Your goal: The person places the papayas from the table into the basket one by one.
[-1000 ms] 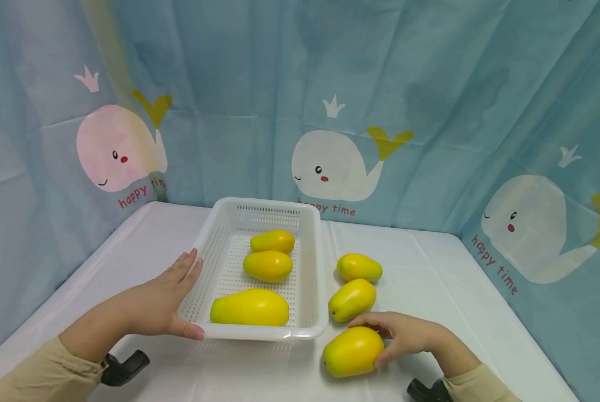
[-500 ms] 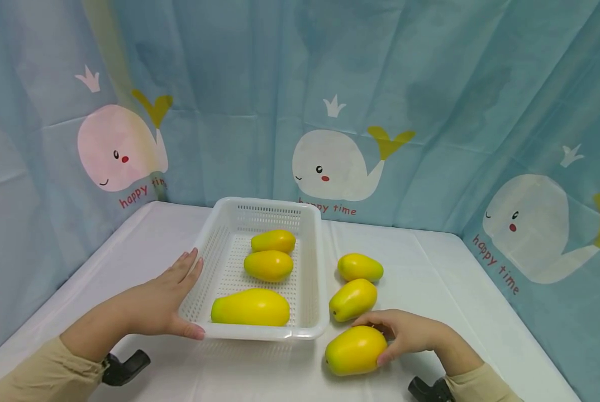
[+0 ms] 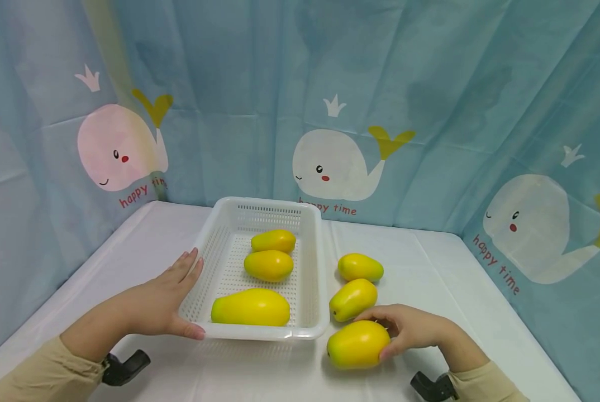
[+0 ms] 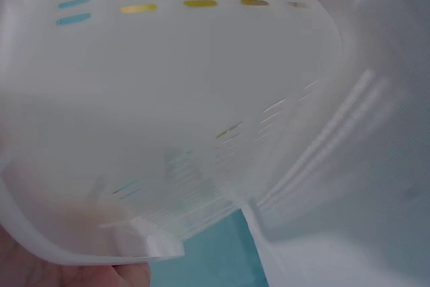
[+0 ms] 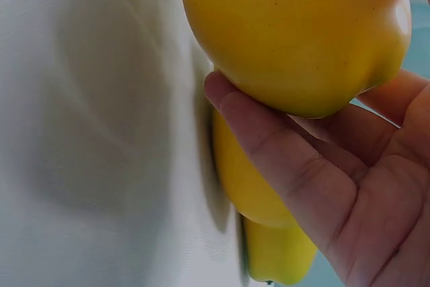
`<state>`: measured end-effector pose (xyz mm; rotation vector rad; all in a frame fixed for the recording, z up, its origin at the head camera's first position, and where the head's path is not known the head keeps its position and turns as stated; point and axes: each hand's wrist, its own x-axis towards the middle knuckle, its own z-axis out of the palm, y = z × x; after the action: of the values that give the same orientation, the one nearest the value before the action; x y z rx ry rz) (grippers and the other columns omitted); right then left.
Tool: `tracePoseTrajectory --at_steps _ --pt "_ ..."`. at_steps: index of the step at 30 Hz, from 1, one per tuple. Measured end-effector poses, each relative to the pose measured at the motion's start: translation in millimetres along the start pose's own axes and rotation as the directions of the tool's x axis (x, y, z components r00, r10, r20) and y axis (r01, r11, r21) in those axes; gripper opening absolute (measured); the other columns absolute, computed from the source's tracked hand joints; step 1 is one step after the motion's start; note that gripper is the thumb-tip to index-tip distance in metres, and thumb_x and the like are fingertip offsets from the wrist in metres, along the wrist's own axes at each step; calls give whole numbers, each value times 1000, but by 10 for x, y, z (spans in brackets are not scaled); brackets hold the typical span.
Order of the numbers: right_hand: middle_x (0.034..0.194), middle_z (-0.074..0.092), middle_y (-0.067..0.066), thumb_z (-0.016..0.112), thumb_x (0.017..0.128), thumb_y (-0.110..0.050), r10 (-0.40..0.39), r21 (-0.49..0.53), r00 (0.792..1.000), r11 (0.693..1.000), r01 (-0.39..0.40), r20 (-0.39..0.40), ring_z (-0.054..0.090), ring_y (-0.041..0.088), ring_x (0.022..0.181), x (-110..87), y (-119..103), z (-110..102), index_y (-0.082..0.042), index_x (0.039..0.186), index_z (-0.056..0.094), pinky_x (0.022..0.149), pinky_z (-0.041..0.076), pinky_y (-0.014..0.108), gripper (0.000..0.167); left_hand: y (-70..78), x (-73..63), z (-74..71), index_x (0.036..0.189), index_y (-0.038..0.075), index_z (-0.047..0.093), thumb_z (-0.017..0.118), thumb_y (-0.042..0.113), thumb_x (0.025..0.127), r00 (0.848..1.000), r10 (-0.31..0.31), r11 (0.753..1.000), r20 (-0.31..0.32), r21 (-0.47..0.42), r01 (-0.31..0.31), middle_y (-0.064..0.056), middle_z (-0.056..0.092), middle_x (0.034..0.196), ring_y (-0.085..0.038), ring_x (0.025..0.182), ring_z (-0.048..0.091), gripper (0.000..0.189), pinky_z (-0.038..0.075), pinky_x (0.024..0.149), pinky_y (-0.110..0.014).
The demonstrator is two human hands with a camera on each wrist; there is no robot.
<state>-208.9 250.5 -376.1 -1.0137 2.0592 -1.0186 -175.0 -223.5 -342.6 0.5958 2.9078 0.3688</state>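
Note:
My right hand (image 3: pixel 414 328) grips the blunt end of a large yellow papaya (image 3: pixel 356 345), thumb on the near side and fingers on the far side. In the right wrist view, the held papaya (image 5: pixel 295 31) shows a gap between it and the white cloth. Spread, mostly straight fingers of my left hand (image 3: pixel 155 301) rest along the left rim of a white plastic basket (image 3: pixel 321 279), with the thumb at its front left corner. Inside the basket lie a big papaya (image 3: pixel 252 307) in front and two smaller papayas (image 3: pixel 268 266) behind.
Two papayas, a nearer one (image 3: pixel 353 300) and a farther one (image 3: pixel 360 267), lie right of the basket, just beyond the held one. A white cloth (image 3: pixel 446 268) covers the table. Behind it hangs a blue whale-print curtain (image 3: pixel 229 111).
The right hand has tightened its hold on the large papaya and brought it slightly up and to the right. The left hand and the basket stay in place.

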Motion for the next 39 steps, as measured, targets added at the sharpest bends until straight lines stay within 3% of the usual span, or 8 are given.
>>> tracePoseTrajectory --at_steps 9,19,39 --pt "123 54 6 69 81 -15 -39 42 999 998 40 -21 54 18 103 -37 -87 -59 -12 129 47 89 48 29 53 6 0 -3 144 -3 11 63 77 53 1000 17 1000 -9 15 -17 -23 -2 151 -43 136 4 132 23 98 -62" --pt "125 50 11 66 83 -6 -120 4 991 993 120 -59 54 18 103 -130 -175 -209 -5 130 43 87 48 30 53 24 -8 -18 144 -3 10 63 77 53 1000 9 1000 -1 5 -9 -22 -4 151 -42 136 3 132 23 98 -62" --pt "116 54 10 66 83 -7 -117 -119 985 988 102 -129 57 20 95 -136 -426 -527 -7 128 45 83 51 31 50 22 -15 -19 144 -3 11 62 78 52 1000 -5 1000 -8 13 5 -22 -4 151 -42 137 4 133 23 98 -62"
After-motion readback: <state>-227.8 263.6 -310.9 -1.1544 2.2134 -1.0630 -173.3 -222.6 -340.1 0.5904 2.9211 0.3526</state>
